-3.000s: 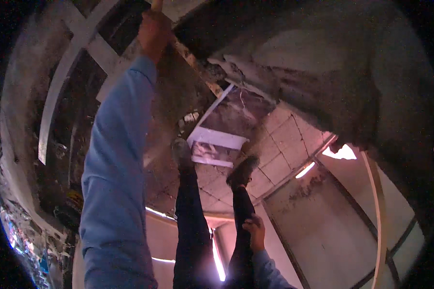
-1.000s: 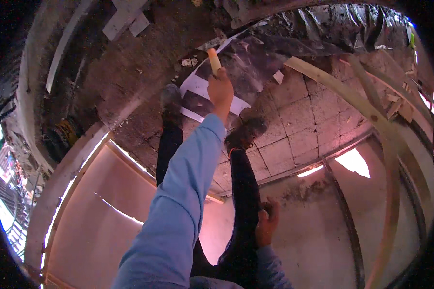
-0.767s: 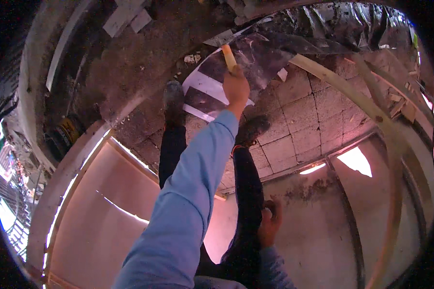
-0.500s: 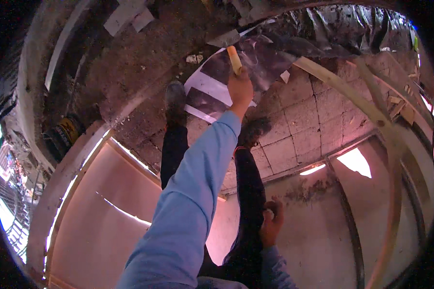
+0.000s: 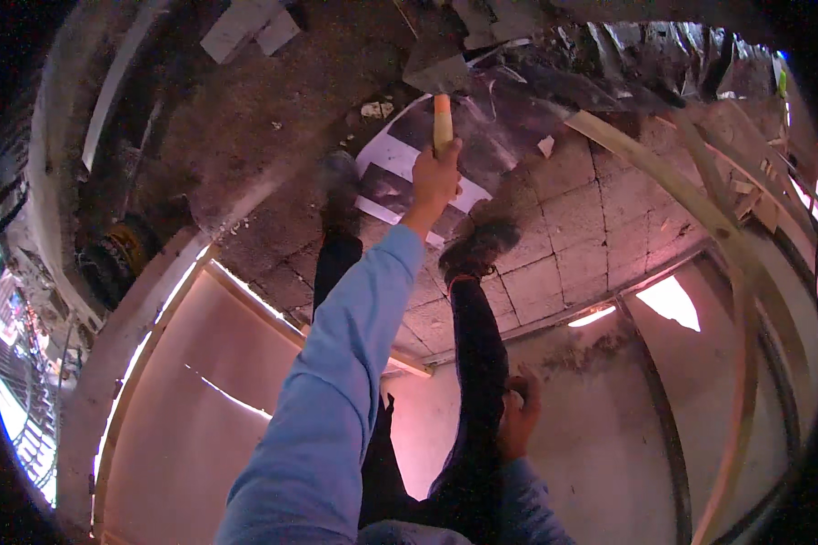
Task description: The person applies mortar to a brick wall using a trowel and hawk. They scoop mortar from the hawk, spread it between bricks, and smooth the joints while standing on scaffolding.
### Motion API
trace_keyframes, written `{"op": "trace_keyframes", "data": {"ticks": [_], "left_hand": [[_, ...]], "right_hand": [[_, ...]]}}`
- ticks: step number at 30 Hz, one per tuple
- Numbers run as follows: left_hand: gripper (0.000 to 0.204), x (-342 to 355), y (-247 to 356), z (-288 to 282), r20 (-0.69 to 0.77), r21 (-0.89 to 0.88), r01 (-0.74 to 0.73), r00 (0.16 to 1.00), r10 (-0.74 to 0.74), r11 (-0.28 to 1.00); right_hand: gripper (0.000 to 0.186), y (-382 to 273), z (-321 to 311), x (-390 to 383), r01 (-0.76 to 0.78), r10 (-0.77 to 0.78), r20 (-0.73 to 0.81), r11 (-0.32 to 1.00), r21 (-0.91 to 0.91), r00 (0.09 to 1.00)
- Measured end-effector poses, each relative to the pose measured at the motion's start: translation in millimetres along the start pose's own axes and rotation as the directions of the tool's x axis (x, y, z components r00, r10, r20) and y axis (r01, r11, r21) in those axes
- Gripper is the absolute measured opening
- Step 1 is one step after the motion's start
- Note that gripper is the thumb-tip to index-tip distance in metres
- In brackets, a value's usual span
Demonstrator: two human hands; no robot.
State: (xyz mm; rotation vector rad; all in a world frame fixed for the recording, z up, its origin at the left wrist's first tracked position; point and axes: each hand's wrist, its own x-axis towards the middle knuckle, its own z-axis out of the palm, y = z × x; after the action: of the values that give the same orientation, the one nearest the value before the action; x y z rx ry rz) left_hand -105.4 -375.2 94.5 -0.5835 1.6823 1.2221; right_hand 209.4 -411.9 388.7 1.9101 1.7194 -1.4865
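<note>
My left hand (image 5: 436, 182), at the end of a blue sleeve, is closed around the tan, orange-tipped handle of a trowel (image 5: 437, 71). Its flat grey blade is over dark ground, just beyond a dark-and-white sheet (image 5: 393, 156). That sheet lies in front of my shoes, partly under the tool and hand. My right hand (image 5: 520, 416) is beside my right thigh with its fingers curled. A small pale patch shows between the fingers, too unclear to name.
Square paving blocks (image 5: 568, 222) lie beyond my right shoe (image 5: 482, 247). Crumpled dark plastic (image 5: 627, 68) runs along the far right. A bent wooden pole (image 5: 654, 163) crosses the right side. Pale broken pieces (image 5: 245, 32) are at the far left; a pale panel (image 5: 182, 391) is near left.
The trowel blade has moved slightly farther away and tilted, showing more of its face. My left hand has shifted a little left and nearer. My right hand stays by the thigh.
</note>
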Motion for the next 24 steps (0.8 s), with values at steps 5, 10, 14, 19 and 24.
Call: {"op": "trace_keyframes", "data": {"ticks": [5,10,14,19,24], "left_hand": [[0.05,-7.0,1.6,-12.0,0.041,0.013,0.013,0.999,-0.014,1.0],[0.049,-1.0,-7.1,-20.9,0.078,0.017,-0.015,0.997,0.013,1.0],[0.048,10.5,-5.3,-49.4,0.11,0.055,-0.019,0.994,0.013,0.998],[0.045,8.4,0.3,-80.5,0.193,0.107,-0.076,0.98,0.054,0.991],[0.042,-15.9,16.6,-122.9,0.175,0.294,-0.11,0.983,0.059,0.949]], "right_hand": [[0.048,-2.3,7.2,-1.2,-0.012,0.011,-0.023,1.0,-0.023,1.0],[0.048,-15.5,18.3,-3.4,-0.004,0.003,-0.018,0.998,-0.065,1.0],[0.047,-16.4,25.7,-4.4,0.001,-0.002,-0.003,0.999,-0.044,1.0],[0.043,-7.1,28.1,-5.4,0.071,-0.073,-0.013,0.985,-0.155,0.997],[0.036,-10.6,39.2,-5.5,-0.014,0.01,-0.064,0.998,-0.057,0.998]]}}
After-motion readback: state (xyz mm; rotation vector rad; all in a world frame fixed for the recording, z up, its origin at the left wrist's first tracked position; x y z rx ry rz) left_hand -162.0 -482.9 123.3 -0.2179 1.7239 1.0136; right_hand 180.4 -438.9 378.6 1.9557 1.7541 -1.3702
